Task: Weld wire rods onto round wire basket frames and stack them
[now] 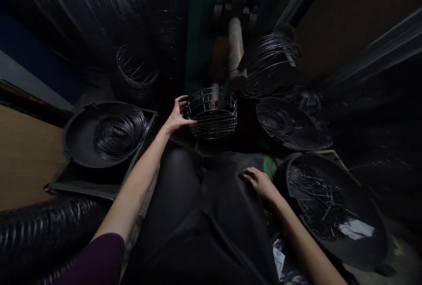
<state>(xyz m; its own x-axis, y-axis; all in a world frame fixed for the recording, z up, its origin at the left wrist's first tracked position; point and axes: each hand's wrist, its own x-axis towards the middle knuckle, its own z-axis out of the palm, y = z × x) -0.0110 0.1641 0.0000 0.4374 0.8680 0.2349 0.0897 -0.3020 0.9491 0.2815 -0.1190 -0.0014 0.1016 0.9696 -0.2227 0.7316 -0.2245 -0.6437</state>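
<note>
A round wire basket [214, 130] sits in the middle at the machine, beneath a thick metal cylinder [235, 48]. My left hand [179, 115] grips the left side of its rim, thumb toward the front and fingers behind. My right hand [259, 181] rests on the dark cloth over my right thigh, its fingers loosely bent and apart, with nothing visible in it. Right of that hand stands a black basin [362, 197] with many short wire pieces.
At the left, a black basin [79, 138] holds wire rings. Another basin [305, 131] with rings stands at the right, below a bundle of wire hoops [273, 63]. Stacked wire rings [42, 228] lie at the lower left.
</note>
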